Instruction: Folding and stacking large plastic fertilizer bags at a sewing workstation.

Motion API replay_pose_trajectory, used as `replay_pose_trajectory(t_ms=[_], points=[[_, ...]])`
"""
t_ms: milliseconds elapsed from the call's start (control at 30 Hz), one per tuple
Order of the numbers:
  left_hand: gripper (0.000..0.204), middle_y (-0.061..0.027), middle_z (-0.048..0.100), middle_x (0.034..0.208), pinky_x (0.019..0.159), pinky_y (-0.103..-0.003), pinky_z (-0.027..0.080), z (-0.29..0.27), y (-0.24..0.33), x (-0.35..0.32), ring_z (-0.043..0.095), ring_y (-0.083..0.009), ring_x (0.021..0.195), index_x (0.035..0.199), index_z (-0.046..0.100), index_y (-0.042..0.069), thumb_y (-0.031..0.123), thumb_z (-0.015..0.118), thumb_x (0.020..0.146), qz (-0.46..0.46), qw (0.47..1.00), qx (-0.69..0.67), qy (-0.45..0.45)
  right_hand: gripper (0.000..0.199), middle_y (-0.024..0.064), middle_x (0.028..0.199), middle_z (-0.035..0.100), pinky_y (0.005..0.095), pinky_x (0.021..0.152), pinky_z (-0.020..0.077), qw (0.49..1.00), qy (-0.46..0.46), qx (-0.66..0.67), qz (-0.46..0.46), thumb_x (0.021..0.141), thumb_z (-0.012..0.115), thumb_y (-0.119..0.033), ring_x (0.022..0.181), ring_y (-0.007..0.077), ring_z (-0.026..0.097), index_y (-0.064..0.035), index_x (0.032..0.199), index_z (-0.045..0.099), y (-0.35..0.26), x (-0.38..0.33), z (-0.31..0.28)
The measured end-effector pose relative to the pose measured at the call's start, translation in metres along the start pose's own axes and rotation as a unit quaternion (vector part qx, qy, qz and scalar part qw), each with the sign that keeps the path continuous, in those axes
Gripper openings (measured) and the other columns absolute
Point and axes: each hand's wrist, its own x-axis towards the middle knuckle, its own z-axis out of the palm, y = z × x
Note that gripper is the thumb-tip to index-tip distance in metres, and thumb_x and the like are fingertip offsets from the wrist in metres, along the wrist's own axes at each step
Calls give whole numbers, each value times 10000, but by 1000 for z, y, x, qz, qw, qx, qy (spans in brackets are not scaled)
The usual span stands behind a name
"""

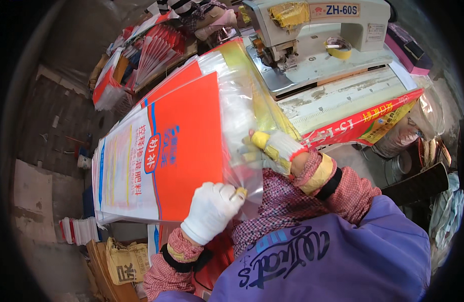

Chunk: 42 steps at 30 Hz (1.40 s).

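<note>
Sacks (161, 151) first — a big flat stack of orange, white and blue woven ones lies across the worker's lap and runs up to the sewing table (342, 95), with a clear plastic liner (237, 116) sticking out of the top sack's mouth on the right side. Above that sits the cream sewing machine (312, 35) on its pale bed, a roll of yellow tape (337, 48) resting on it. Another printed sack (368, 121) hangs over the table's front edge.

Now the hands — both in white cotton gloves, checked sleeves over a purple apron (332, 256). The left hand (209, 211) is bunched into a fist at the near corner of the top sack, fingers curled tight, pinching orange cloth and film together, as far as I can judge. The right hand (272, 148) lies flatter on the liner, taped fingers together and pressing down on the film near the yellow strip.

To do this well, I'd say: keep that left pinch firm so the layers don't slide, smooth the liner outward with the flat right palm, and square the mouth edges before anything goes toward the needle. Slippery film — wrinkles are the risk.
</note>
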Motion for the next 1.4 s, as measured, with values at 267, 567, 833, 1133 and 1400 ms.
replay_pose_trajectory(t_ms=[267, 567, 833, 1133, 1400], points=[[332, -45, 586, 870, 710, -241, 465, 5, -23, 7, 554, -96, 770, 1016, 531, -25, 40, 654, 715, -370, 743, -555, 61, 217, 84, 708, 614, 332, 557, 482, 912, 31, -384, -140, 787, 630, -267, 606, 160, 576, -52, 799, 607, 19, 26, 6], [92, -25, 576, 722, 572, -226, 451, 2, -86, -19, 532, -89, 617, 784, 550, 32, 90, 616, 811, -365, 682, -532, 343, 275, 127, 670, 619, 337, 570, 483, 699, 107, -652, -272, 809, 555, -329, 636, 267, 624, -71, 801, 648, 2, 35, 18], [122, -49, 560, 771, 604, -226, 416, -53, -56, -37, 495, -80, 639, 739, 484, 42, 18, 567, 824, -358, 710, -425, 432, 123, 136, 785, 571, 372, 632, 484, 398, 38, -642, -654, 744, 537, -158, 692, 281, 588, -55, 806, 563, -16, -9, 68], [147, -52, 567, 733, 557, -253, 430, -73, -9, -72, 528, -130, 616, 818, 582, -1, -79, 606, 696, -227, 878, -362, 216, 225, 108, 997, 620, 358, 774, 487, 909, -204, -41, -361, 820, 492, -191, 894, 258, 605, -87, 987, 602, -30, 251, -14], [181, -96, 578, 751, 586, -355, 467, -71, -11, -65, 567, -275, 645, 753, 578, 39, 217, 594, 776, -49, 893, -395, -210, 372, 175, 1171, 507, 348, 860, 453, 734, 90, -590, -323, 862, 422, -273, 1035, 250, 533, -99, 1186, 479, -5, 100, 61]])
